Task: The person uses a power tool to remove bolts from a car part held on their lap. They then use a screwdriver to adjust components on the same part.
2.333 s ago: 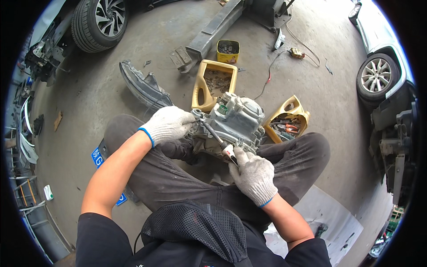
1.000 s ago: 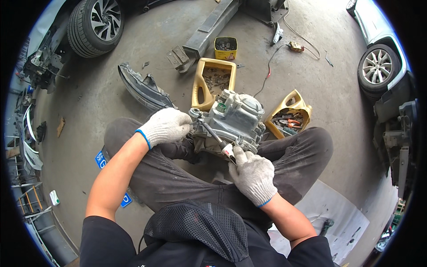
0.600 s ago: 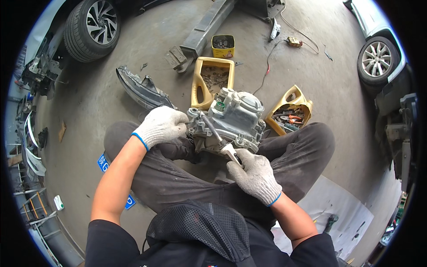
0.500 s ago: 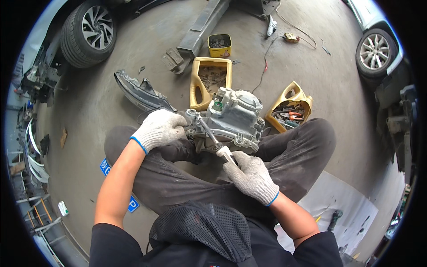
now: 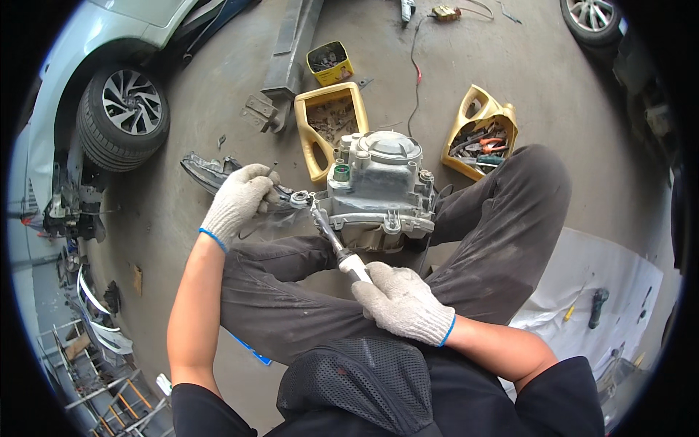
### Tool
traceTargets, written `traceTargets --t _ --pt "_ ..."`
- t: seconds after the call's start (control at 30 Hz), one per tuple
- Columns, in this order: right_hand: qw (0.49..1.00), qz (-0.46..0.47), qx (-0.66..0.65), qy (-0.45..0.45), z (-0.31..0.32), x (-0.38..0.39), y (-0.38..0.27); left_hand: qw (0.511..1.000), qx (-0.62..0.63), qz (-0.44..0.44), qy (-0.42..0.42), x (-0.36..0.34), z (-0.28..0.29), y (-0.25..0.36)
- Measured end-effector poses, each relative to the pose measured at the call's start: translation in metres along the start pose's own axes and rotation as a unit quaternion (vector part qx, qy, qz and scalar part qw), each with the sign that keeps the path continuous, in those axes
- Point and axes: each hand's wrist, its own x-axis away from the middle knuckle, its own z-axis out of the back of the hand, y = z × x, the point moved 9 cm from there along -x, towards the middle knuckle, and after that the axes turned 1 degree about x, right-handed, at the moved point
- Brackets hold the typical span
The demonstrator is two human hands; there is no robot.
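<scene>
The right hand (image 5: 405, 301) is closed around the white-handled tool (image 5: 352, 266). The left hand (image 5: 240, 198) has shifted outward, its hold unclear, beside a ring piece (image 5: 299, 198); this now appears farther from the headlight (image 5: 373, 183), which stands between the legs (image 5: 502, 226).

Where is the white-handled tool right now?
In the head view, the tool is in the right grip, below centre, its tip by the left edge of the grey housing.
</scene>
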Motion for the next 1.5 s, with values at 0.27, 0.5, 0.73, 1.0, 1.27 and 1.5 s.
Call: traceTargets --t 0.27,0.5,0.73,1.0,1.27,1.5 --pt "0.998 0.036 -0.045 -0.01 0.003 0.001 -0.009 0.995 0.074 0.031 -0.065 -0.012 -0.02 -0.016" --pt "0.995 0.099 0.016 0.009 0.009 0.002 -0.015 0.992 0.089 0.03 -0.083 -0.009 -0.028 -0.016" --pt "0.955 0.23 0.162 0.093 0.009 0.008 -0.033 0.993 0.072 0.049 -0.073 -0.009 -0.03 -0.02" --pt "0.973 0.132 0.153 0.109 0.022 0.005 -0.03 0.996 0.043 0.049 -0.058 -0.002 -0.028 -0.014" --pt "0.938 0.154 0.276 0.141 0.035 0.008 -0.047 0.997 0.016 0.047 -0.065 0.004 -0.026 -0.005" --pt "0.931 0.171 0.28 0.157 0.031 0.007 -0.046 0.997 0.014 0.048 -0.056 0.007 -0.024 -0.004"
